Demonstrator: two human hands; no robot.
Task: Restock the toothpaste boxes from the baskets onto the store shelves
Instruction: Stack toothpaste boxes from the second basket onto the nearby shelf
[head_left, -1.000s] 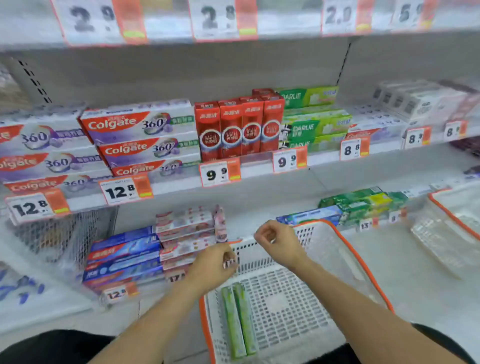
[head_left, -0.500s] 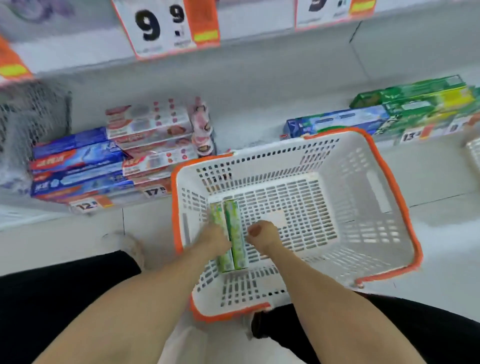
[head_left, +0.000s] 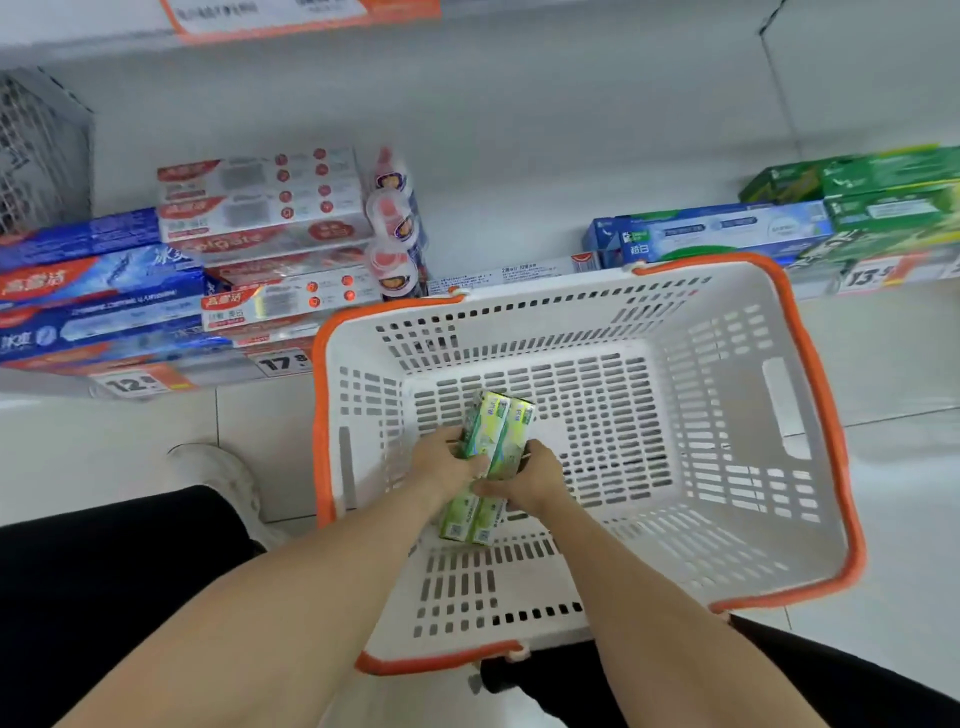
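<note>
Both hands (head_left: 447, 462) (head_left: 530, 478) now clamped around two green boxes (head_left: 493, 441), far ends newly raised off basket (head_left: 779, 415) floor, long axes toward shelf.

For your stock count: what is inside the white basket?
Inside the white basket are two green toothpaste boxes, gripped by the left hand and right hand. Their middles are covered by the fingers.

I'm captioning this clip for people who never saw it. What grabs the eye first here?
The white basket with its orange rim fills the middle, standing on the floor before the bottom shelf. In it, the left hand and right hand grip two green toothpaste boxes held together. Blue and red-white boxes are stacked on the shelf at left.
</note>
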